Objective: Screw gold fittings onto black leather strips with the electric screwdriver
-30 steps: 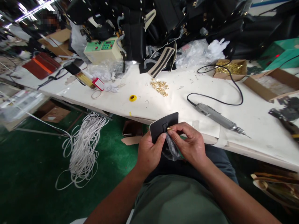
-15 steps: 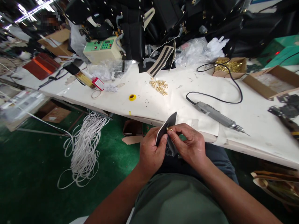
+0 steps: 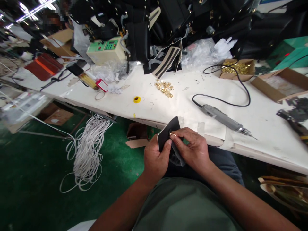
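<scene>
My left hand [image 3: 156, 157] is closed on a black leather piece [image 3: 166, 132] with a pale edge, its thumb pressed on the dark face. Between the thumb and fingertips of my right hand [image 3: 193, 147] is a small gold metal fitting [image 3: 172, 134], which touches the leather piece; its exact kind is too small to make out. Grey, crumpled material [image 3: 176, 157] hangs below the leather between my hands. A loose pile of gold fittings [image 3: 165, 89] lies on the white table [image 3: 168, 110] in front of me.
A grey electric screwdriver [image 3: 221, 118] with a black cord lies right of my hands. Behind are a yellow tape roll [image 3: 137, 99], a striped strip [image 3: 166, 62] and a box of gold fittings [image 3: 237, 69]. White cord [image 3: 88, 150] is heaped on the floor.
The leather piece has turned so that more of its dark face shows. My right hand has shifted slightly left, still pinching the gold fitting against it.
</scene>
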Available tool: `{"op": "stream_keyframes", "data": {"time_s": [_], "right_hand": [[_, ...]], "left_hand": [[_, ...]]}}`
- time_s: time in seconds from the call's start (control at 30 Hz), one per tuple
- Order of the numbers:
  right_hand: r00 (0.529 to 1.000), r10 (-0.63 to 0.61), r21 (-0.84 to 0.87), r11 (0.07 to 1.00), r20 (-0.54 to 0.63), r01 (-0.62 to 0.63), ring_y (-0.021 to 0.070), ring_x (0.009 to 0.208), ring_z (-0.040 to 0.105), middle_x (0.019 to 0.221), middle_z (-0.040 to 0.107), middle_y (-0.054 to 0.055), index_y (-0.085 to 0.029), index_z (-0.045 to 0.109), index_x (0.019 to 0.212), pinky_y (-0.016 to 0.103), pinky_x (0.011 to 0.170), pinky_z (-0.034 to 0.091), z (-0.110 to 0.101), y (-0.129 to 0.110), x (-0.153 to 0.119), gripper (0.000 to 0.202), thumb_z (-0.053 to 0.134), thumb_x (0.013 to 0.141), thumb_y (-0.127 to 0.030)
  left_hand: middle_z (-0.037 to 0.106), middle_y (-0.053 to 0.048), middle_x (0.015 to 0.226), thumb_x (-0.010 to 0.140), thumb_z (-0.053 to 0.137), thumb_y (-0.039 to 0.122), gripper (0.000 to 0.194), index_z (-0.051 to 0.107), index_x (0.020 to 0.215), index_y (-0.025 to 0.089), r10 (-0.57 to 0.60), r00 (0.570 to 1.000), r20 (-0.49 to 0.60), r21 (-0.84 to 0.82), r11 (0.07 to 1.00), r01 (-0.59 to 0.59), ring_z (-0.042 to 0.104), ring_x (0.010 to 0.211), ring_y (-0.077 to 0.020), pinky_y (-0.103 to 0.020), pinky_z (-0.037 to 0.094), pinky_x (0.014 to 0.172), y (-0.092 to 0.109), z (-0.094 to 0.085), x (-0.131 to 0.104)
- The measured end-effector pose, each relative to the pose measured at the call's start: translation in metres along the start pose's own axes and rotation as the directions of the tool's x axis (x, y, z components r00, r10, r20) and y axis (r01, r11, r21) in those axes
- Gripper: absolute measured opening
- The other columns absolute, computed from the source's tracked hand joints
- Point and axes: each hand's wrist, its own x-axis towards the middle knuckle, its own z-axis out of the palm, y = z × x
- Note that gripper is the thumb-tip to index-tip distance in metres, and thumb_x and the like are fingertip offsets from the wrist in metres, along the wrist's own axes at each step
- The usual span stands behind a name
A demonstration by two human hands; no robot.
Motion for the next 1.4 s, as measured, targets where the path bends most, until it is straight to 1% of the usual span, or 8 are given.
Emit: {"op": "stream_keyframes", "data": {"time_s": [0.27, 0.63, 0.83, 0.93, 1.07, 1.2, 1.3, 1.4], "right_hand": [[0.991, 0.078, -0.005, 0.997, -0.113, -0.079, 0.0187, 0.081, 0.074, 0.089, 0.080, 0.001, -0.026, 0.075, 0.093, 0.034, 0.077, 0.057, 0.005, -0.004, -0.005, 0.004, 0.074, 0.096, -0.028], [0.989, -0.135, -0.162, 0.979, -0.053, 0.124, 0.0219, 0.093, 0.077, 0.105, 0.082, 0.007, -0.025, 0.076, 0.112, 0.038, 0.086, 0.057, -0.002, -0.011, -0.008, 0.019, 0.074, 0.093, -0.023], [0.999, -0.046, -0.079, 0.996, 0.005, 0.046, 0.0302, 0.108, 0.074, 0.117, 0.079, 0.011, -0.021, 0.074, 0.119, 0.046, 0.098, 0.055, -0.005, -0.019, -0.009, 0.052, 0.090, 0.075, -0.045], [0.993, 0.116, -0.023, 0.993, 0.002, -0.116, 0.0287, 0.103, 0.072, 0.112, 0.078, 0.008, -0.022, 0.074, 0.113, 0.044, 0.096, 0.054, -0.006, -0.028, -0.009, 0.045, 0.088, 0.075, -0.044], [0.929, 0.369, 0.129, 0.921, 0.008, -0.367, 0.0226, 0.090, 0.070, 0.099, 0.078, 0.003, -0.022, 0.076, 0.106, 0.035, 0.086, 0.054, -0.007, -0.037, -0.008, 0.026, 0.076, 0.087, -0.040], [0.836, 0.546, 0.332, 0.780, 0.054, -0.530, 0.0213, 0.078, 0.067, 0.088, 0.078, 0.005, -0.015, 0.077, 0.099, 0.031, 0.071, 0.053, -0.014, -0.032, -0.005, 0.035, 0.070, 0.091, -0.049], [0.772, 0.624, 0.405, 0.680, 0.117, -0.611, 0.0213, 0.074, 0.068, 0.087, 0.079, 0.005, -0.014, 0.077, 0.098, 0.029, 0.066, 0.051, -0.020, -0.023, -0.001, 0.040, 0.072, 0.089, -0.053], [0.705, 0.675, 0.511, 0.536, 0.218, -0.672, 0.0225, 0.071, 0.070, 0.085, 0.079, 0.005, -0.016, 0.077, 0.104, 0.029, 0.063, 0.052, -0.024, -0.017, 0.002, 0.041, 0.075, 0.087, -0.053]], "left_hand": [[0.080, -0.005, 0.105, 0.097, 0.069, 0.029, 0.017, 0.080, 0.108, 0.024, 0.103, 0.995, -0.003, 0.065, 0.993, -0.102, 0.073, 0.098, -0.0223, -0.030, 0.055, 0.090, 0.001, 0.000, 0.001], [0.075, -0.007, 0.116, 0.100, 0.063, 0.025, 0.022, 0.074, 0.119, 0.024, 0.195, 0.981, -0.010, 0.066, 0.979, -0.194, 0.070, 0.110, -0.0232, -0.034, 0.054, 0.102, -0.002, 0.003, -0.007], [0.062, -0.012, 0.135, 0.096, 0.068, 0.024, 0.047, 0.058, 0.142, 0.023, 0.439, 0.895, 0.076, 0.193, 0.874, -0.445, 0.061, 0.127, -0.0261, -0.042, 0.053, 0.109, -0.012, 0.001, -0.006], [0.055, -0.016, 0.142, 0.093, 0.071, 0.025, 0.067, 0.045, 0.155, 0.022, 0.497, 0.861, 0.102, 0.280, 0.817, -0.505, 0.055, 0.134, -0.0296, -0.047, 0.052, 0.112, -0.012, 0.006, -0.008], [0.052, -0.017, 0.140, 0.089, 0.075, 0.027, 0.081, 0.038, 0.161, 0.020, 0.496, 0.866, 0.067, 0.317, 0.812, -0.490, 0.057, 0.133, -0.0313, -0.048, 0.051, 0.114, -0.007, 0.014, -0.013], [0.052, -0.016, 0.140, 0.085, 0.077, 0.025, 0.083, 0.043, 0.160, 0.021, 0.461, 0.878, 0.132, 0.300, 0.825, -0.478, 0.057, 0.131, -0.0312, -0.047, 0.051, 0.114, 0.000, 0.010, -0.012], [0.058, -0.012, 0.134, 0.094, 0.068, 0.027, 0.057, 0.058, 0.150, 0.024, 0.444, 0.883, 0.153, 0.235, 0.851, -0.469, 0.059, 0.126, -0.0271, -0.044, 0.051, 0.111, 0.004, 0.002, -0.001], [0.063, -0.008, 0.125, 0.099, 0.066, 0.027, 0.026, 0.076, 0.122, 0.027, 0.402, 0.913, 0.067, 0.184, 0.895, -0.407, 0.061, 0.122, -0.0233, -0.040, 0.050, 0.110, 0.004, 0.002, 0.017]]}}
